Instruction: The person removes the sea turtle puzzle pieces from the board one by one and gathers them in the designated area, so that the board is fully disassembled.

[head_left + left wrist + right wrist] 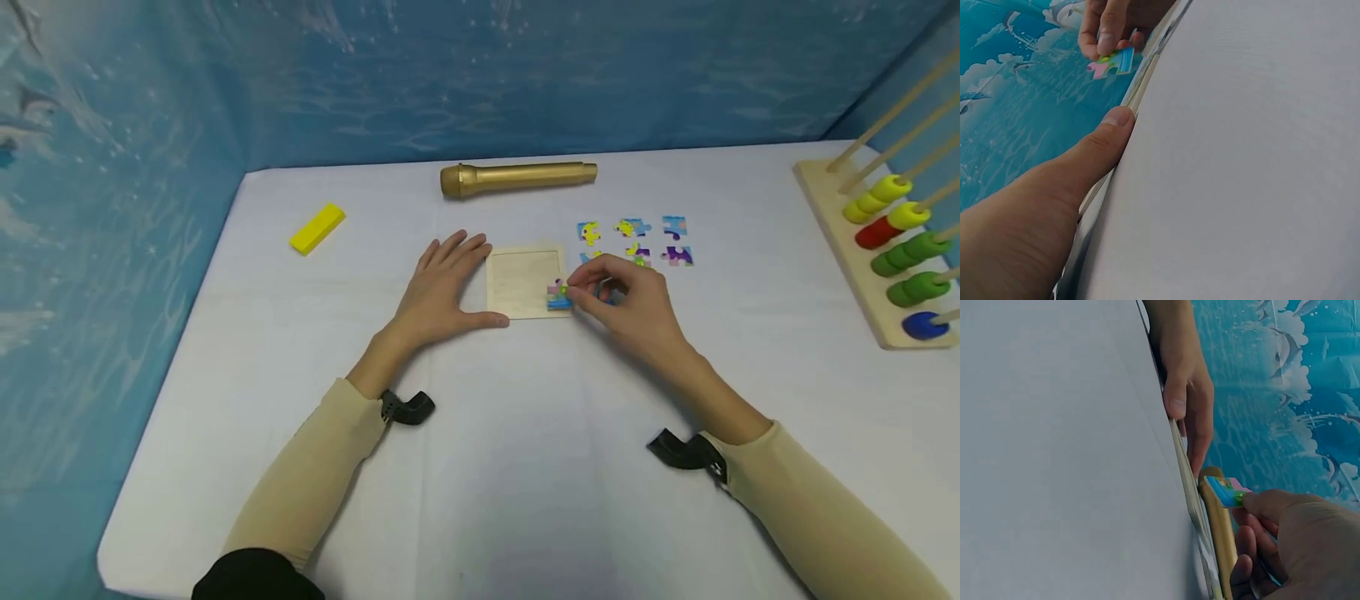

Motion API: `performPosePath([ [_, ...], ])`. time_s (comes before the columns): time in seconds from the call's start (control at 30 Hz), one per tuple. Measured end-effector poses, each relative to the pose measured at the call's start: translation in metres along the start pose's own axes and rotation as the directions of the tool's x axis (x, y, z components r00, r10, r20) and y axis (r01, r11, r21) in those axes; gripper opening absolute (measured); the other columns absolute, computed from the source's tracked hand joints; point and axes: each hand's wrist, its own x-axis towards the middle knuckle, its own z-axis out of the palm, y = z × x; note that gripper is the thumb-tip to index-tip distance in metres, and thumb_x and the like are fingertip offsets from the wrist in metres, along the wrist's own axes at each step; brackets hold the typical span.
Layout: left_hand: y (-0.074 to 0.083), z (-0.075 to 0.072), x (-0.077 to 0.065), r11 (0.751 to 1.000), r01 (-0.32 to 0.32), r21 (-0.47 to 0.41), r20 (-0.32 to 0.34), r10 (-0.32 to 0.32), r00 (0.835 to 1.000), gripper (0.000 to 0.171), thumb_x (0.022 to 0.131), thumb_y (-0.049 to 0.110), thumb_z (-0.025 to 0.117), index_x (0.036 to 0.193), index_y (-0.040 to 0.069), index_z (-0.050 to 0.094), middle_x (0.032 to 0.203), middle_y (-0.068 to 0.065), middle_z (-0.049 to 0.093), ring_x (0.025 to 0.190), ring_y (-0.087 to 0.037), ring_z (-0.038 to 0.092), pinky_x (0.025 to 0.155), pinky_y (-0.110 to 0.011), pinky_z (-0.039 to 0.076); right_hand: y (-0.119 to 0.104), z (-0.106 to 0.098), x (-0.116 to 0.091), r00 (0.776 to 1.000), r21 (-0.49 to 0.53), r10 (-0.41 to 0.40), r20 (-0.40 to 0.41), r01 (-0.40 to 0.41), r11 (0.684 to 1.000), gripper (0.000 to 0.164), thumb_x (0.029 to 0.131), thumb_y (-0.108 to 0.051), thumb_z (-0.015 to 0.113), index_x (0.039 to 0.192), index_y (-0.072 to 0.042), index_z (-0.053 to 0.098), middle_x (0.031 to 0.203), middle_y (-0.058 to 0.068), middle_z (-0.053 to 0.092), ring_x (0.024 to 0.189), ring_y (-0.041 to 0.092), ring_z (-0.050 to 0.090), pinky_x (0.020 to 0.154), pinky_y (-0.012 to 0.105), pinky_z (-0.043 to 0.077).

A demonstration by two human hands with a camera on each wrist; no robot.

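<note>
My right hand (630,302) pinches a jigsaw puzzle piece (557,300), coloured blue, pink and green, between thumb and fingers. The piece is held over the lower right corner of a shallow square wooden puzzle tray (522,282). In the right wrist view the puzzle piece (1225,492) appears raised above the tray. At the tray's left side lies my left hand (438,293), its fingers spread and straight. Its thumb (1107,132) touches the tray's near edge. Several loose puzzle pieces (676,226) lie beyond the right hand, which partly hides some of them.
A gold microphone (525,176) lies along the back of the white table (525,467). To the left is a yellow block (317,229). A wooden bead stand (847,250) with upright rods and coloured beads occupies the right side. Blue curtains (525,83) border the table.
</note>
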Motion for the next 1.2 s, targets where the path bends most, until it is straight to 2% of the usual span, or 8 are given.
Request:
performPosePath([
  [0.2,-0.002,-0.001,-0.001,1.0,0.001,0.008,-0.002,-0.001,1.0,0.112,0.079,0.076,0.077,0.166,0.019,0.035,0.174,0.004,0.028,0.165,-0.021,0.012,0.135,-0.045,0.0,0.009,-0.022,-0.01,0.998,-0.081,0.039,-0.055,-0.043,0.996,0.008,0.095,-0.011,0.079,0.103,-0.009,0.077,0.095,0.003,0.074,0.082,0.008,0.059,0.072,0.013,0.045],
  [0.37,0.001,0.001,0.0,1.0,-0.002,0.003,-0.004,0.002,1.0,0.112,0.079,0.075,0.077,0.166,0.018,0.035,0.174,0.002,0.029,0.165,-0.021,0.013,0.135,-0.046,0.002,0.02,-0.049,-0.023,0.993,-0.124,0.073,-0.097,-0.085,0.989,0.012,0.096,-0.011,0.079,0.107,-0.007,0.077,0.096,0.003,0.073,0.085,0.005,0.06,0.075,0.01,0.046],
  [0.53,0.002,0.0,0.001,1.0,0.0,0.002,0.002,0.0,1.0,0.112,0.08,0.075,0.077,0.166,0.018,0.034,0.174,0.002,0.028,0.165,-0.021,0.012,0.135,-0.047,0.002,0.033,-0.079,-0.034,0.98,-0.149,0.118,-0.158,-0.141,0.979,0.016,0.096,-0.013,0.077,0.111,-0.006,0.077,0.094,-0.009,0.07,0.089,0.002,0.061,0.078,0.008,0.045],
  [0.7,0.001,0.0,0.0,1.0,0.005,-0.005,0.006,-0.005,1.0,0.112,0.08,0.075,0.077,0.166,0.019,0.034,0.175,0.003,0.027,0.165,-0.021,0.012,0.135,-0.046,0.001,0.047,-0.103,-0.042,0.967,-0.203,0.178,-0.18,-0.214,0.955,0.021,0.1,-0.018,0.073,0.115,-0.005,0.075,0.094,-0.019,0.066,0.091,-0.001,0.059,0.079,0.006,0.043],
  [0.93,-0.002,-0.001,-0.002,1.0,0.009,-0.001,-0.005,-0.009,1.0,0.112,0.079,0.075,0.077,0.166,0.02,0.034,0.174,0.004,0.028,0.165,-0.02,0.011,0.135,-0.045,0.001,0.061,-0.109,-0.042,0.96,-0.276,0.199,-0.196,-0.248,0.928,0.022,0.1,-0.024,0.073,0.114,-0.007,0.077,0.088,-0.024,0.062,0.08,0.001,0.053,0.069,0.006,0.04],
  [1.2,-0.001,0.001,-0.001,1.0,-0.002,-0.013,-0.003,0.002,1.0,0.111,0.079,0.075,0.077,0.166,0.02,0.034,0.174,0.004,0.028,0.165,-0.02,0.011,0.135,-0.044,-0.001,0.064,-0.11,-0.044,0.956,-0.3,0.174,-0.235,-0.242,0.923,0.022,0.099,-0.023,0.073,0.113,-0.006,0.076,0.088,-0.015,0.062,0.081,0.001,0.051,0.068,0.007,0.038],
])
